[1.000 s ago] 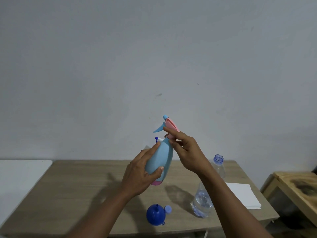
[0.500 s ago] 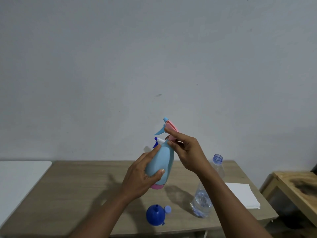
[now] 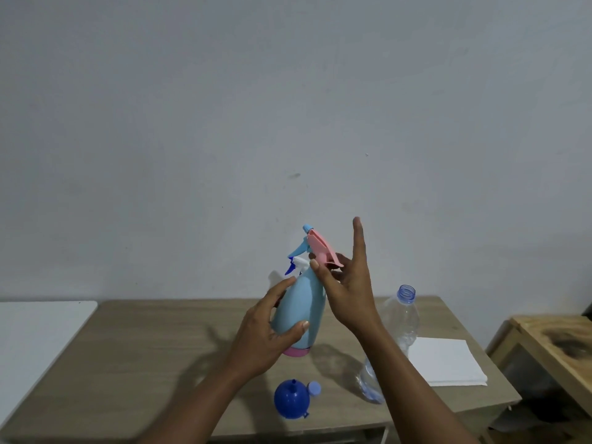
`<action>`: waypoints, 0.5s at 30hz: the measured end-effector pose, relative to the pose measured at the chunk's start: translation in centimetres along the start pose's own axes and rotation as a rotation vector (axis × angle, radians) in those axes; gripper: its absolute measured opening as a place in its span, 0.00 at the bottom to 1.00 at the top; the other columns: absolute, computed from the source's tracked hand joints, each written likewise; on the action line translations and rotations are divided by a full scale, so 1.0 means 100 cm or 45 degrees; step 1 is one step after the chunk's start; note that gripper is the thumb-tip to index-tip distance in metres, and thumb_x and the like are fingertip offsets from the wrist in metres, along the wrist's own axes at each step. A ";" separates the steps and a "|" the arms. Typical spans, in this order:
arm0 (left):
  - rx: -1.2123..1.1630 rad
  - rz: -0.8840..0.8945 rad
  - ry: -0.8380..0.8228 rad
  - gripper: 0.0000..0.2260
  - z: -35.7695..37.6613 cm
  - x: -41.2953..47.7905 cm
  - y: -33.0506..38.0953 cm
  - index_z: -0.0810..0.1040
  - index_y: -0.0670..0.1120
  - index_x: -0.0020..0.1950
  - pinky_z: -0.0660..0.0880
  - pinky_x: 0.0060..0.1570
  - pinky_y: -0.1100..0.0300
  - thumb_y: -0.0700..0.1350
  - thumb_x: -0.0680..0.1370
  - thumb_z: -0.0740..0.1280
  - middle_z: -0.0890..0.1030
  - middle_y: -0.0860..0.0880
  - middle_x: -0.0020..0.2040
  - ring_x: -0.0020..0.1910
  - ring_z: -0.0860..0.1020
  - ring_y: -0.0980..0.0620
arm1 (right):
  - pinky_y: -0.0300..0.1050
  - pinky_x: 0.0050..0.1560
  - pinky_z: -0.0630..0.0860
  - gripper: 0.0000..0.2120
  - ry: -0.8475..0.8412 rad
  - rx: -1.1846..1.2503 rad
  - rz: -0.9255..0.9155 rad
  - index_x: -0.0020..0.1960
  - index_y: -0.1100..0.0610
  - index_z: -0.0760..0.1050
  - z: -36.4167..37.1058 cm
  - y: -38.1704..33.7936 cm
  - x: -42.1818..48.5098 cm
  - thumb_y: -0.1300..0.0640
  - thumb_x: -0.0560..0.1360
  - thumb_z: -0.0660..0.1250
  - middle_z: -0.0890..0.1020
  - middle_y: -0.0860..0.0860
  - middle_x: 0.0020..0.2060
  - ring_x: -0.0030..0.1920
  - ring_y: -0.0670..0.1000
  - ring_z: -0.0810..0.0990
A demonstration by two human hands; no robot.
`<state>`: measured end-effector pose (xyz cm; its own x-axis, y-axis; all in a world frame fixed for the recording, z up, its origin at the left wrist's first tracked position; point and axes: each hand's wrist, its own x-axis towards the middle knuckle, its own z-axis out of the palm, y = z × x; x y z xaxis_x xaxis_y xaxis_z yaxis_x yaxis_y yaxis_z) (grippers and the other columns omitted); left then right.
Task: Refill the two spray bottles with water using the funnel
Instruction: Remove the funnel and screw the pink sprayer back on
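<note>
Left hand (image 3: 262, 339) wrapped around light-blue plastic spray bottle (image 3: 302, 310), held upright above wooden table (image 3: 144, 354). Right hand (image 3: 347, 286) pinches its pink trigger head (image 3: 320, 246), index finger raised. No readable labels.
</note>
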<state>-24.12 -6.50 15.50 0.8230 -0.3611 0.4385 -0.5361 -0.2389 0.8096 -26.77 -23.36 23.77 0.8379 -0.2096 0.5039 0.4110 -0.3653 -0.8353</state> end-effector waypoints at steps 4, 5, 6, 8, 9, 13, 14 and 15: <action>-0.085 -0.114 -0.022 0.28 0.014 -0.013 -0.011 0.65 0.70 0.62 0.80 0.48 0.64 0.61 0.68 0.76 0.72 0.70 0.61 0.62 0.73 0.64 | 0.38 0.48 0.79 0.13 0.028 0.192 0.338 0.62 0.43 0.76 0.015 0.019 -0.008 0.49 0.78 0.69 0.84 0.40 0.49 0.49 0.44 0.83; -0.104 -0.136 -0.040 0.28 0.018 -0.018 -0.015 0.66 0.68 0.62 0.81 0.49 0.60 0.61 0.67 0.77 0.73 0.68 0.60 0.62 0.74 0.62 | 0.38 0.48 0.78 0.08 0.011 0.221 0.401 0.58 0.41 0.78 0.017 0.024 -0.011 0.49 0.80 0.67 0.84 0.39 0.46 0.47 0.42 0.83; -0.138 -0.166 -0.049 0.28 0.021 -0.024 -0.021 0.68 0.66 0.62 0.81 0.51 0.57 0.61 0.67 0.77 0.74 0.66 0.60 0.62 0.74 0.60 | 0.39 0.49 0.77 0.08 0.000 0.229 0.443 0.57 0.39 0.78 0.018 0.032 -0.013 0.49 0.81 0.65 0.84 0.39 0.47 0.48 0.41 0.82; -0.205 -0.258 -0.037 0.28 0.025 -0.036 -0.038 0.71 0.63 0.62 0.80 0.54 0.53 0.62 0.65 0.77 0.75 0.65 0.60 0.62 0.75 0.58 | 0.44 0.54 0.77 0.10 -0.003 0.241 0.505 0.56 0.36 0.79 0.017 0.048 -0.020 0.50 0.82 0.63 0.85 0.42 0.50 0.52 0.47 0.83; -0.188 -0.304 -0.017 0.29 0.025 -0.043 -0.050 0.71 0.62 0.62 0.79 0.55 0.53 0.65 0.65 0.76 0.76 0.64 0.61 0.62 0.75 0.59 | 0.47 0.55 0.77 0.11 -0.011 0.247 0.516 0.57 0.35 0.79 0.014 0.056 -0.025 0.50 0.82 0.63 0.86 0.44 0.50 0.51 0.52 0.85; 0.099 -0.578 0.014 0.33 0.017 -0.075 -0.107 0.68 0.57 0.69 0.71 0.60 0.58 0.68 0.69 0.71 0.75 0.58 0.66 0.65 0.74 0.56 | 0.47 0.43 0.80 0.16 -0.126 0.092 0.689 0.58 0.61 0.78 0.001 0.093 -0.051 0.49 0.82 0.62 0.84 0.55 0.52 0.37 0.59 0.86; 0.180 -0.665 -0.011 0.34 0.014 -0.082 -0.119 0.66 0.54 0.72 0.69 0.59 0.60 0.64 0.71 0.71 0.73 0.54 0.68 0.67 0.73 0.53 | 0.46 0.41 0.81 0.20 -0.176 0.019 0.765 0.54 0.64 0.79 0.000 0.103 -0.060 0.46 0.81 0.61 0.84 0.56 0.50 0.37 0.57 0.85; 0.263 -0.764 -0.058 0.35 0.011 -0.088 -0.131 0.63 0.51 0.76 0.68 0.59 0.61 0.61 0.73 0.71 0.70 0.51 0.71 0.69 0.71 0.51 | 0.47 0.40 0.82 0.24 -0.224 -0.053 0.833 0.51 0.64 0.79 -0.002 0.113 -0.068 0.43 0.81 0.61 0.85 0.56 0.48 0.37 0.56 0.85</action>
<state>-24.56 -1.23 0.61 0.9850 -0.1477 -0.0888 -0.0133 -0.5789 0.8153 -27.91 -26.21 10.96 0.9568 -0.2499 -0.1487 -0.2119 -0.2491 -0.9450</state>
